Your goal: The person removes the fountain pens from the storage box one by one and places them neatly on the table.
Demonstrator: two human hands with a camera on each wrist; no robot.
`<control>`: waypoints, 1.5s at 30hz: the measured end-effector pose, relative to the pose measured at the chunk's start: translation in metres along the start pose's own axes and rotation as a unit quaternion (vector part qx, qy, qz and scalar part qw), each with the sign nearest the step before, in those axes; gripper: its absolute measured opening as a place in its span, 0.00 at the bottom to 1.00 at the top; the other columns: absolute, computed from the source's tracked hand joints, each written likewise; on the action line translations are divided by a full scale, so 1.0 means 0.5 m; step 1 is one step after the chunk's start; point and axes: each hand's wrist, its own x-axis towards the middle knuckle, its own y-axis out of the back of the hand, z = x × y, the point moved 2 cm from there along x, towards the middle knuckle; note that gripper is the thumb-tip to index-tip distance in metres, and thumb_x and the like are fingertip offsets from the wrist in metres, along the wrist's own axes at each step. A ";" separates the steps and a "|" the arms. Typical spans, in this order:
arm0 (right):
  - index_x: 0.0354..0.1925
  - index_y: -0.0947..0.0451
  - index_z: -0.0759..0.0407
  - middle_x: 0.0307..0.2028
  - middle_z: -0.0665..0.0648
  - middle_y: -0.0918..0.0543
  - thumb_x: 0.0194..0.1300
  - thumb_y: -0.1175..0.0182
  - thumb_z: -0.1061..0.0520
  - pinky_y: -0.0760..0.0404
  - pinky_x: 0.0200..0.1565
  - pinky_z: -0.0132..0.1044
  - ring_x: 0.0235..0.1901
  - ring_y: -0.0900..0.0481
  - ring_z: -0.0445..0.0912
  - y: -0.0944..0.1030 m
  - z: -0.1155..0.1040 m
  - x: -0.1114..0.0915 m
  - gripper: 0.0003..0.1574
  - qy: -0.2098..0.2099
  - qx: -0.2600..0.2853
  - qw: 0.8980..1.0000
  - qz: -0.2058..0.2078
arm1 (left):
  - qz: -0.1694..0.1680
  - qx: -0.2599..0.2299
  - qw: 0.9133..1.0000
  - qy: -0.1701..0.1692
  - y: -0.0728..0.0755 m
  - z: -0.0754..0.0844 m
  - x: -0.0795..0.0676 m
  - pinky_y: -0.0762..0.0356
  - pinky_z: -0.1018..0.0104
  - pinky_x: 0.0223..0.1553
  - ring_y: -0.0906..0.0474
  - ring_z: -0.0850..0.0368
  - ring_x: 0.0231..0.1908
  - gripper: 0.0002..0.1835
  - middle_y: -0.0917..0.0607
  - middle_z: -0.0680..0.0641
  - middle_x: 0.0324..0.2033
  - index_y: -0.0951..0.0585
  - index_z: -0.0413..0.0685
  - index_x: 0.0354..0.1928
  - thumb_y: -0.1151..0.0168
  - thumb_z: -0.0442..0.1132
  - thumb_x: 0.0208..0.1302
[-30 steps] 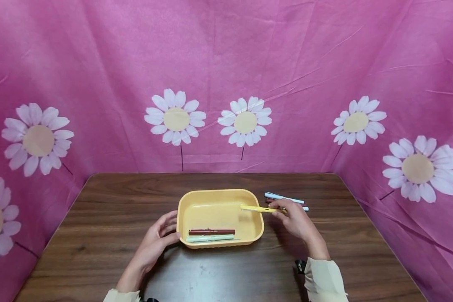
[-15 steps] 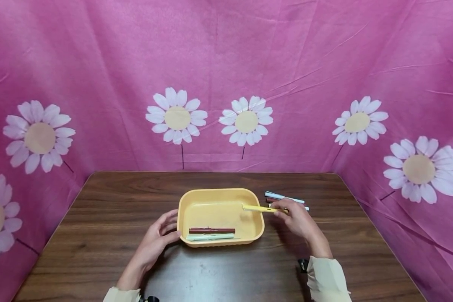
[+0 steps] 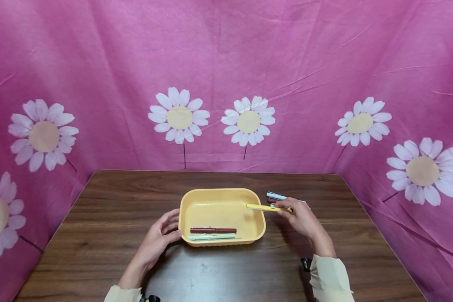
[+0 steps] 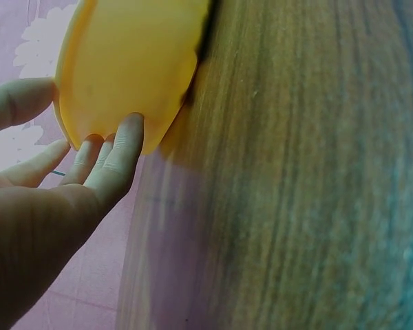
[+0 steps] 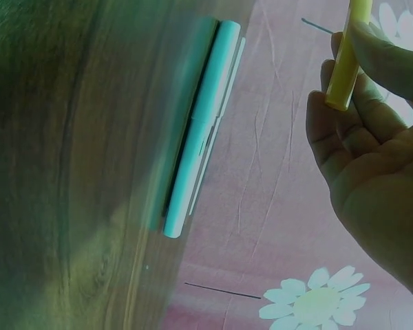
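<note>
A yellow plastic tray (image 3: 211,192) stands on the table in the head view. Inside, along its near side, lie a dark red pen (image 3: 213,230) and a mint green pen (image 3: 211,237). My left hand (image 3: 154,243) rests against the tray's left end, fingers fairly straight on the outer wall and one digit at the rim. My right hand (image 3: 303,218) pinches a yellow pen (image 3: 262,207) by its right end, and the pen's other end reaches over the tray's right rim. In the right wrist view the yellow pen (image 5: 344,69) sits between thumb and fingers.
Just behind my right hand, right of the tray, lie a light blue pen (image 3: 276,196) and another dark red pen (image 3: 273,201), partly hidden by the hand. The wooden table (image 3: 219,272) ends at a pink flowered curtain (image 3: 226,50) at the back and sides.
My right hand and the yellow pen have shifted slightly right, so less of the pen overlaps the tray. My left hand keeps its place at the tray.
</note>
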 end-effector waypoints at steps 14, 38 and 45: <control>0.41 0.13 0.55 0.35 0.45 0.17 0.60 0.31 0.69 0.23 0.38 0.40 0.34 0.24 0.40 0.015 0.031 -0.022 0.13 0.011 -0.008 1.000 0.019 | 0.004 0.001 1.000 -0.002 0.000 -0.001 -0.001 0.21 0.68 0.50 0.29 0.35 0.63 0.34 0.28 0.30 0.63 0.35 0.33 0.72 0.40 0.20 0.63; 0.41 0.13 0.58 0.37 0.49 0.15 0.59 0.31 0.71 0.22 0.36 0.36 0.35 0.22 0.40 0.039 0.072 -0.054 0.13 0.011 -0.025 0.998 0.061 | 0.003 -0.001 1.000 -0.001 0.000 0.003 -0.003 0.21 0.67 0.50 0.30 0.35 0.63 0.34 0.28 0.30 0.64 0.35 0.33 0.72 0.41 0.20 0.63; 0.40 0.13 0.56 0.37 0.49 0.15 0.62 0.32 0.69 0.22 0.38 0.40 0.36 0.22 0.43 0.040 0.090 -0.056 0.11 -0.028 -0.037 0.998 0.032 | 0.002 -0.001 1.000 -0.004 0.000 0.002 -0.002 0.21 0.67 0.50 0.30 0.35 0.63 0.34 0.28 0.29 0.63 0.35 0.33 0.72 0.41 0.20 0.63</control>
